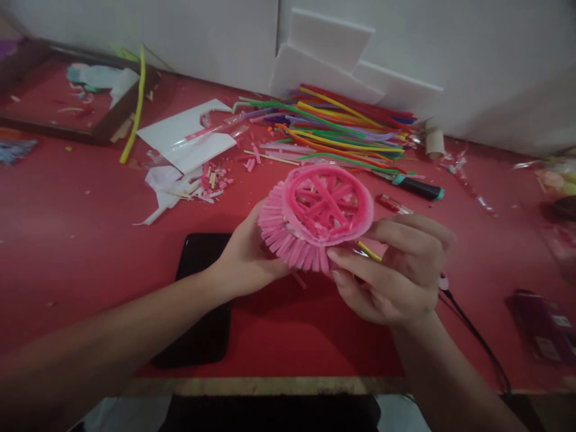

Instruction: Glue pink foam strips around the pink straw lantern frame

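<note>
Both hands hold up a round pink craft piece (pixel 317 216) made of pipe cleaners, with a spoked ring on top and a fringe of short pink stems round its side. My left hand (pixel 245 258) grips it from the left and below, fingers closed behind it. My right hand (pixel 396 270) pinches its lower right edge between thumb and fingers. A thin yellow stick (pixel 369 250) shows between the right fingers. The piece hangs a little above the red table (pixel 90 240).
A black phone (pixel 200 300) lies flat under my left wrist. A heap of coloured pipe cleaners (pixel 342 129) lies behind, with a black marker (pixel 416 188), white paper (pixel 189 135), pink cuttings (pixel 211 180), a wooden frame (pixel 67 90) far left, white foam boards (pixel 351 66), and a black cable (pixel 477 336).
</note>
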Demonstrator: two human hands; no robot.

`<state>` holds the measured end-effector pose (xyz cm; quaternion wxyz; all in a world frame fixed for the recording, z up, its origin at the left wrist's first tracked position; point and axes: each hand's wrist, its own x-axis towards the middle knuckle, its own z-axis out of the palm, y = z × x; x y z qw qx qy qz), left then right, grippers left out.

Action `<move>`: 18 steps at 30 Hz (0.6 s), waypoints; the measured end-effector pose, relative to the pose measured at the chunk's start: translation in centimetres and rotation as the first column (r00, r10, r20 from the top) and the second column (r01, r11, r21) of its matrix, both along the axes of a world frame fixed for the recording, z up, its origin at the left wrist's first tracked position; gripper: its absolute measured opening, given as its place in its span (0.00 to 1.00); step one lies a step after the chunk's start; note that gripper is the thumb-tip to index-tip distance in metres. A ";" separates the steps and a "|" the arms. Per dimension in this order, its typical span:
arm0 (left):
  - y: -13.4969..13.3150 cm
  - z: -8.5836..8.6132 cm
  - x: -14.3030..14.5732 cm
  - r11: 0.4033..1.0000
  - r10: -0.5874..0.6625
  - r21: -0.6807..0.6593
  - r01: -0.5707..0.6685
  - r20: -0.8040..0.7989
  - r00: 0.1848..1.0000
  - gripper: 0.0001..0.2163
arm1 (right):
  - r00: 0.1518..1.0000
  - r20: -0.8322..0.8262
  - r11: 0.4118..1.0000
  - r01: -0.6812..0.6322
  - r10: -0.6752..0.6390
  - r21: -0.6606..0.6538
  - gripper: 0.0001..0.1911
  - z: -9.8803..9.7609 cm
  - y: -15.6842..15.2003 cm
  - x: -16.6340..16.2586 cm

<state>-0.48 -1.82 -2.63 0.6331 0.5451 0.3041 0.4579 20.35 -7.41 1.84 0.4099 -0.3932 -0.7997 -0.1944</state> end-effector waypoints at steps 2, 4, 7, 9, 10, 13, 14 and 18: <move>0.1 0.2 -0.2 0.999 0.011 0.036 -0.010 -0.024 1.000 0.36 | 1.000 0.000 1.000 -0.001 0.001 0.004 0.12 0.0 0.0 0.0; 0.2 0.4 -0.4 0.995 0.020 0.101 -0.015 -0.048 0.999 0.34 | 1.000 -0.007 1.000 -0.001 0.001 0.008 0.11 0.0 0.0 0.0; 0.3 0.4 -0.5 0.991 0.014 0.134 -0.004 -0.068 0.998 0.35 | 1.000 -0.005 1.000 -0.016 0.016 0.002 0.10 0.0 0.0 -0.1; 0.2 0.2 -0.4 0.996 0.014 0.093 -0.009 -0.053 0.998 0.36 | 1.000 -0.001 1.000 -0.021 0.021 -0.011 0.10 0.0 0.0 -0.1; 0.1 0.1 -0.3 0.998 0.012 0.070 -0.009 -0.042 0.999 0.36 | 1.000 -0.004 1.000 -0.018 0.018 -0.014 0.11 0.0 0.0 -0.1; 0.0 -0.1 -0.2 0.999 0.005 0.032 -0.005 0.001 1.000 0.37 | 1.000 -0.012 1.000 -0.012 0.012 0.001 0.11 0.1 0.0 -0.1; 0.0 -0.1 -0.2 1.000 -0.004 0.029 0.003 0.006 1.000 0.36 | 1.000 -0.020 1.000 -0.023 0.023 0.012 0.10 0.1 0.0 0.0; 0.1 0.4 -0.3 0.999 -0.014 0.050 0.016 -0.041 0.999 0.33 | 0.996 -0.068 0.998 -0.053 0.055 0.031 0.14 0.2 0.1 0.1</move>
